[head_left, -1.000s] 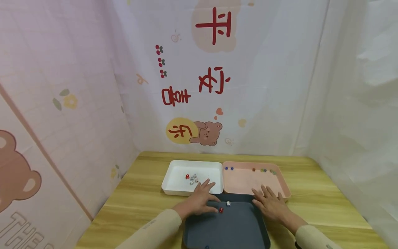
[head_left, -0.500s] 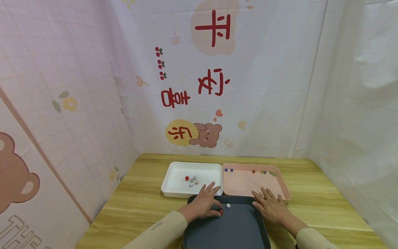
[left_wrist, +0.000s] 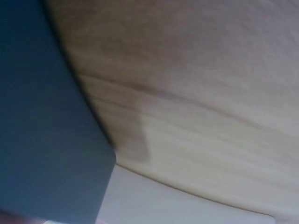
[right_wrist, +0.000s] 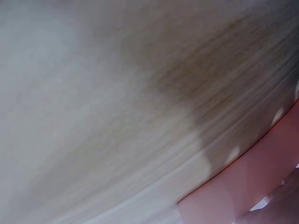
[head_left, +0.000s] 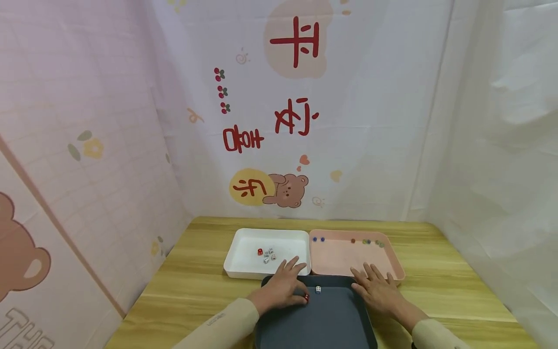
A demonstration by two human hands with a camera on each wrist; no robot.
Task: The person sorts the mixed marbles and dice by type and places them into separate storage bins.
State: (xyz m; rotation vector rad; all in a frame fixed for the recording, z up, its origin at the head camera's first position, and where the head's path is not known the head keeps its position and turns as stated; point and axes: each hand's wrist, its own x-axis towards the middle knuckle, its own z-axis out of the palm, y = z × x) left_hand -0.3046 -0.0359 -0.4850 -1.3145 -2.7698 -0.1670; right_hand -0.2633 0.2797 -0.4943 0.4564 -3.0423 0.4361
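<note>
My left hand (head_left: pixel 282 289) is over the top left corner of the dark grey tray (head_left: pixel 320 320). Its thumb and index finger pinch a red die (head_left: pixel 307 298), partly hidden by the fingertips; the other fingers stretch toward the white tray (head_left: pixel 231 271). A white die (head_left: pixel 318 289) lies just right of it in the dark tray. My right hand (head_left: pixel 378 293) is spread flat at the corner where the dark tray meets the pink tray (head_left: pixel 333 266), fingers straight, holding nothing. Neither wrist view shows the fingers' work clearly.
In the white tray lie another red die (head_left: pixel 260 252) and several white dice (head_left: pixel 267 257). Blue beads (head_left: pixel 318 239) and several other small coloured beads (head_left: pixel 368 241) line the pink tray's far side. A wood-grain table (head_left: pixel 183 286) carries all three trays; a printed curtain (head_left: pixel 366 145) hangs behind.
My left hand has moved slightly right and closed its thumb and index finger on the red die. The right hand stays put. The head view has shifted a little.
</note>
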